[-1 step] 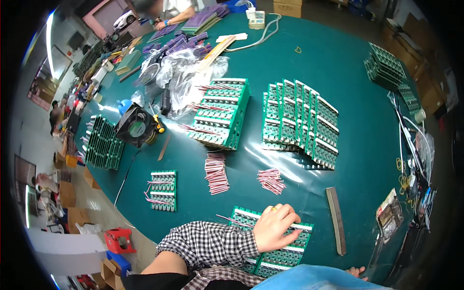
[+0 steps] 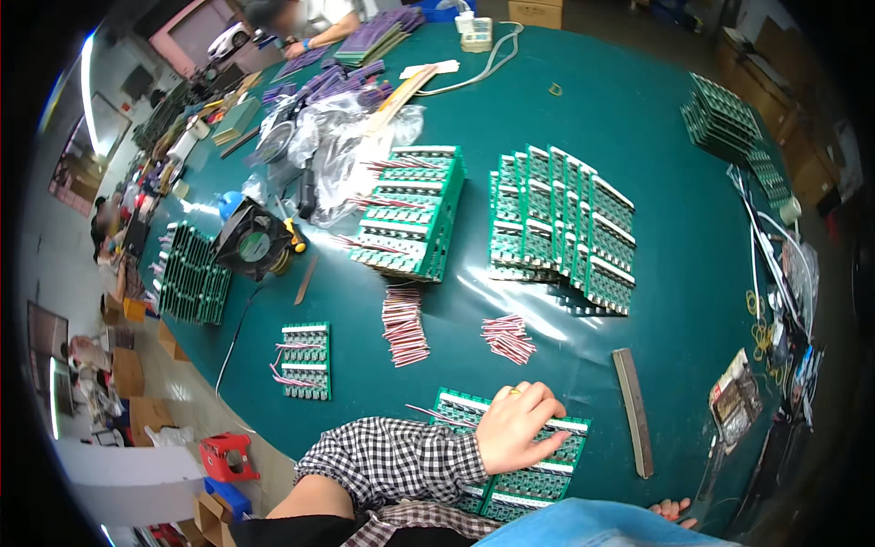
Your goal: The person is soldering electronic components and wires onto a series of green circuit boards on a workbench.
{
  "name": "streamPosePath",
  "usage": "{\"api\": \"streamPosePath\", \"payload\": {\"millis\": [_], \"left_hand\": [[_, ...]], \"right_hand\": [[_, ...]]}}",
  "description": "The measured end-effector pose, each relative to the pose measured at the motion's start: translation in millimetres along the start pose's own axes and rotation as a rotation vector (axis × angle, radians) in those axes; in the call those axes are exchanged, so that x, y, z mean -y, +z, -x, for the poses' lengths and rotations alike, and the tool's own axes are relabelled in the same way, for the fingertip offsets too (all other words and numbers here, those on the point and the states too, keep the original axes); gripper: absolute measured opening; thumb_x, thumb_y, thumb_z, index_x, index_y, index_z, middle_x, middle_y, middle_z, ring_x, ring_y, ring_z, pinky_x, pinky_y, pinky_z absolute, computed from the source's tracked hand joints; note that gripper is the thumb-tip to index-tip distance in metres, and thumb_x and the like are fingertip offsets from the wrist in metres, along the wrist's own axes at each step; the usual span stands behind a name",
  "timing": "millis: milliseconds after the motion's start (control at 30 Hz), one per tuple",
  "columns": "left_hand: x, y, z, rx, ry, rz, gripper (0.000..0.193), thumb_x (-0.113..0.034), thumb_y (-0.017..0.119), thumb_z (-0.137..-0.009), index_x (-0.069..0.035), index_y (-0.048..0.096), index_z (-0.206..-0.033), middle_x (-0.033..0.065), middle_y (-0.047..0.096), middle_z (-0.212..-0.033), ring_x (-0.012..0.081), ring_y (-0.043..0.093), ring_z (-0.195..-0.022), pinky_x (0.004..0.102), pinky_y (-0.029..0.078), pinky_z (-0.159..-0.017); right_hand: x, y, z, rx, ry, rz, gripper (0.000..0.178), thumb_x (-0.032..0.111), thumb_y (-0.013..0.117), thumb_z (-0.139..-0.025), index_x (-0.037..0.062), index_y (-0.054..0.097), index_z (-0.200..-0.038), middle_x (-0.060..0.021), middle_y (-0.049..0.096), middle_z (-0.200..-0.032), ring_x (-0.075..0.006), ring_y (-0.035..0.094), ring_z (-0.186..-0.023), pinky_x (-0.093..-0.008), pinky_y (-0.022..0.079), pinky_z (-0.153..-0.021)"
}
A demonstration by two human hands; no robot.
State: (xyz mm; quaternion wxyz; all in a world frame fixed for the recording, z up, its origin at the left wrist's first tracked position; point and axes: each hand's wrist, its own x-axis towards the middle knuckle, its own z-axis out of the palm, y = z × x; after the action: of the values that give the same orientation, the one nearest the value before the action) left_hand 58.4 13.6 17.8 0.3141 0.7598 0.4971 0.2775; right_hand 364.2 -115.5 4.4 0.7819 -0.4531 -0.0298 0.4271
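Observation:
My left hand, in a black-and-white checked sleeve, rests palm down over green circuit boards at the near edge of the table. Its fingers are bent, and a gap shows between thumb and forefinger; what lies under the palm is hidden. Thin red-and-white wires stick out from the boards' left side. Low on the right, only the fingers of my right hand show past blue cloth. They lie loosely apart at the table, with nothing visible in them. Beyond my left hand is a small pile of short wires.
A bigger wire bundle lies before a stack of wired boards. More boards lean in a row. A flat bar is at right, a single board and a black fan at left. Another person sits at the far side.
The table and its things sit slightly farther left in the picture. My left hand keeps its place on the boards, and the right fingers barely differ.

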Motion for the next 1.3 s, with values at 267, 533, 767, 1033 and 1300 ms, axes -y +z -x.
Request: {"api": "streamPosePath", "payload": {"millis": [267, 533, 767, 1033, 1300], "left_hand": [[-8.5, 2.6, -13.4, 0.032, -0.004, -0.036, 0.026, -0.019, 0.072, -0.067, -0.009, 0.058, -0.087, 0.0034, 0.052, -0.084, 0.0208, 0.049, -0.076, 0.033, 0.035, -0.066], [-7.7, 7.3, -11.8, 0.022, -0.044, -0.072, 0.027, -0.016, 0.073, -0.064, -0.009, 0.055, -0.084, 0.0037, 0.053, -0.085, 0.0202, 0.051, -0.078, 0.0324, 0.034, -0.067], [-7.5, 1.9, 2.9, 0.056, 0.011, 0.012, 0.027, -0.018, 0.069, -0.068, -0.008, 0.053, -0.088, 0.0033, 0.059, -0.087, 0.0204, 0.057, -0.076, 0.0322, 0.038, -0.068], [15.0, -11.4, -19.0, 0.126, 0.103, 0.187, 0.029, -0.011, 0.067, -0.068, -0.003, 0.059, -0.095, 0.0104, 0.058, -0.086, 0.0236, 0.058, -0.079, 0.0307, 0.046, -0.071], [39.4, -2.3, -17.4, 0.434, -0.273, 0.894, 0.028, 0.002, 0.062, -0.078, 0.004, 0.052, -0.104, 0.0057, 0.06, -0.096, 0.0091, 0.057, -0.089, 0.0196, 0.046, -0.077]], "right_hand": [[-1.5, -6.1, 11.0, 0.246, 0.015, -0.149, 0.037, 0.037, 0.035, -0.095, 0.0035, 0.042, -0.109, -0.0033, 0.042, -0.075, -0.0146, 0.045, -0.072, -0.0295, 0.046, -0.068], [-9.4, 14.1, 13.8, 0.059, 0.021, -0.233, 0.034, 0.033, 0.034, -0.097, 0.0004, 0.04, -0.104, -0.0044, 0.039, -0.075, -0.0125, 0.039, -0.066, -0.0253, 0.041, -0.061], [-1.1, -23.3, 14.4, 0.291, 0.092, -0.232, 0.038, 0.032, 0.036, -0.096, -0.0017, 0.038, -0.113, -0.0074, 0.04, -0.081, -0.0188, 0.042, -0.074, -0.0317, 0.046, -0.077], [-26.9, 27.2, 9.0, 0.047, 0.003, -0.106, 0.032, 0.032, 0.047, -0.091, 0.0018, 0.043, -0.1, 0.0014, 0.03, -0.067, -0.0073, 0.029, -0.059, -0.0213, 0.028, -0.054], [-35.6, -10.3, -0.9, 0.317, 0.05, -0.265, 0.04, 0.035, 0.048, -0.091, -0.0031, 0.044, -0.103, -0.008, 0.049, -0.081, -0.0192, 0.049, -0.079, -0.0325, 0.045, -0.074]]}}
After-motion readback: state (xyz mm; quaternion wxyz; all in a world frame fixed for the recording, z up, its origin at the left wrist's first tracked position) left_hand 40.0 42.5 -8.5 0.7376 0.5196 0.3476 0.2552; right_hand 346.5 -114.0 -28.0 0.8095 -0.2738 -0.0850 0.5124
